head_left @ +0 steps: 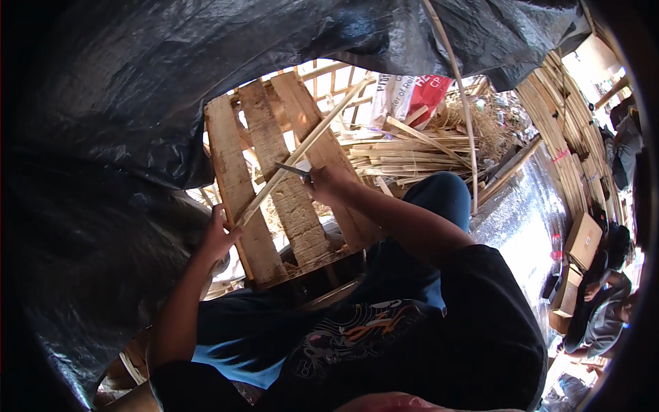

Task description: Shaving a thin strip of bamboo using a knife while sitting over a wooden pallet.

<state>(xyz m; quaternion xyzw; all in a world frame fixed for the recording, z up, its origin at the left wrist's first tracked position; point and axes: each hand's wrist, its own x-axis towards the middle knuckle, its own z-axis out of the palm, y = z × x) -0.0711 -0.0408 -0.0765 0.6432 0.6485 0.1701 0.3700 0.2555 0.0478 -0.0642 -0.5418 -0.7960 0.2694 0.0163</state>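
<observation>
A long pale bamboo strip point(307, 143) lies slantwise across a slatted wooden stand point(296, 223) in front of me. Its near end is in my left hand point(221, 235), whose fingers are closed around it at the stand's left edge. My right hand point(331, 185) grips a knife point(292, 169), the handle hidden in the fist. The dark blade points left and meets the strip around its middle; from here I cannot tell how deep it sits. The strip's far end rises past the top of the slats.
Black plastic sheeting point(110, 110) hangs at the left and overhead. Beyond the stand lie a pile of bamboo strips point(412, 152) and a red-and-white sack point(405, 99). A thin pole point(458, 79) stands right of it. Farther right are silvery sheeting point(518, 206), cardboard boxes point(583, 240) and another person point(609, 312).
</observation>
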